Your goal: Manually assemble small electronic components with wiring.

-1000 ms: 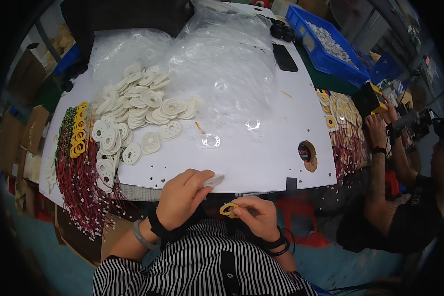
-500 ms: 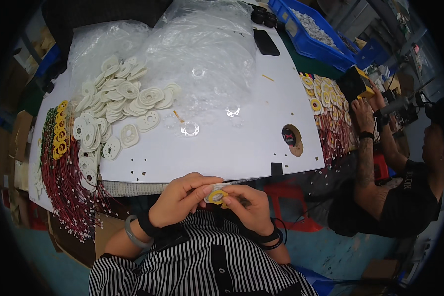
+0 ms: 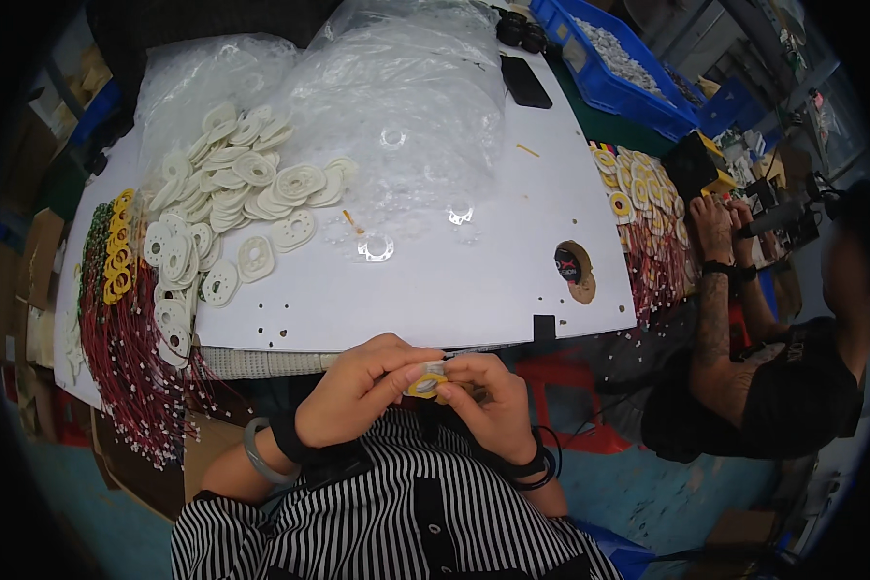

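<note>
We have one view only, a wide fisheye worn on the head, looking steeply down from above our own chest. Our left hand and right hand sit close beneath it, just below centre, forearms entering from 6 o'clock. The white table stretches away toward 12 o'clock, its edges bowing near the rim. A co-worker fills 3 o'clock; blue bins lie farther off at 1 o'clock.

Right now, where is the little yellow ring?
In the head view, the small yellow ring is low in the middle, pinched between the left hand and the right hand, just below the near edge of the white table.
</note>
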Demonstrator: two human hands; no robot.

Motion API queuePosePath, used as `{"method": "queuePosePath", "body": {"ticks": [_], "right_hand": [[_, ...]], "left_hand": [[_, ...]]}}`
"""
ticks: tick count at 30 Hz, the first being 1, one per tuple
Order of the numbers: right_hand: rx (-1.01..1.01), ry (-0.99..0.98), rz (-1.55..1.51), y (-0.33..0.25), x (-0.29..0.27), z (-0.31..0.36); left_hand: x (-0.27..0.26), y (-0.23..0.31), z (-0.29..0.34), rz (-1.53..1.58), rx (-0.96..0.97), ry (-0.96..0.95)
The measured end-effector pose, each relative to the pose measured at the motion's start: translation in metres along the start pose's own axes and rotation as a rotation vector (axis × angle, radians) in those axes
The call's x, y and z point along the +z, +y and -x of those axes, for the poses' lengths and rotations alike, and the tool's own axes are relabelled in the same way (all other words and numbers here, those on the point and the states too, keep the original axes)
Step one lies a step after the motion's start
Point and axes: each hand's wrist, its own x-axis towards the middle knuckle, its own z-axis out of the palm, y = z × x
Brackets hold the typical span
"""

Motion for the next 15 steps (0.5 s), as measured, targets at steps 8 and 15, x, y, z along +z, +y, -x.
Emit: {"method": "queuePosePath", "body": {"ticks": [8, 15], "right_hand": [[-0.104, 0.135, 0.354, -0.015, 0.0, 0.002], [0.059, 0.054, 0.12, -0.004, -0.003, 0.0]], "left_hand": [[0.007, 0.009, -0.004, -0.179, 0.203, 0.016], [0.005, 0.02, -0.001, -0.327, 0.178, 0.114]]}}
